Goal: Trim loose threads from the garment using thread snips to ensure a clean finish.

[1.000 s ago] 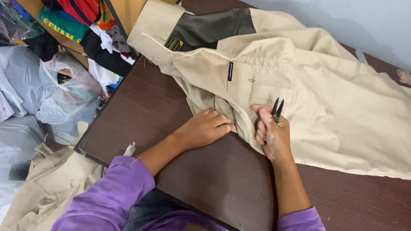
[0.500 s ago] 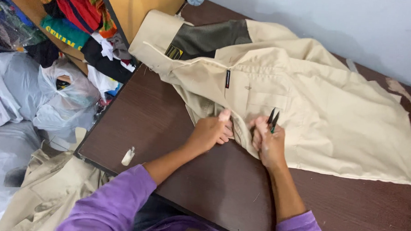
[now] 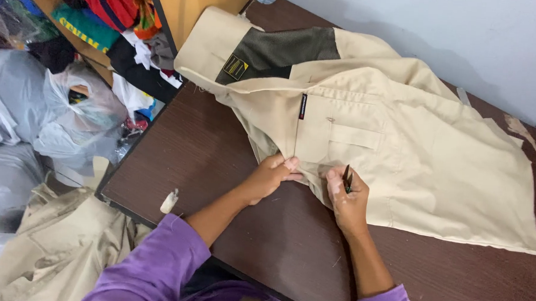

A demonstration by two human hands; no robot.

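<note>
A beige shirt with a dark green inner collar and a chest pocket lies spread on the dark brown table. My left hand pinches the shirt's lower front edge near the pocket. My right hand rests on the cloth just right of it and grips small dark thread snips, blades pointing up. Both wrists wear purple sleeves.
A small white chalk-like piece sits at the table's front-left edge. More beige garments lie heaped on the floor at lower left, next to plastic bags. A shelf of coloured folded clothes stands at upper left. A grey wall runs behind.
Both hands have drawn closer together on the shirt's lower edge, and my left hand now pinches the cloth. The view has shifted slightly.
</note>
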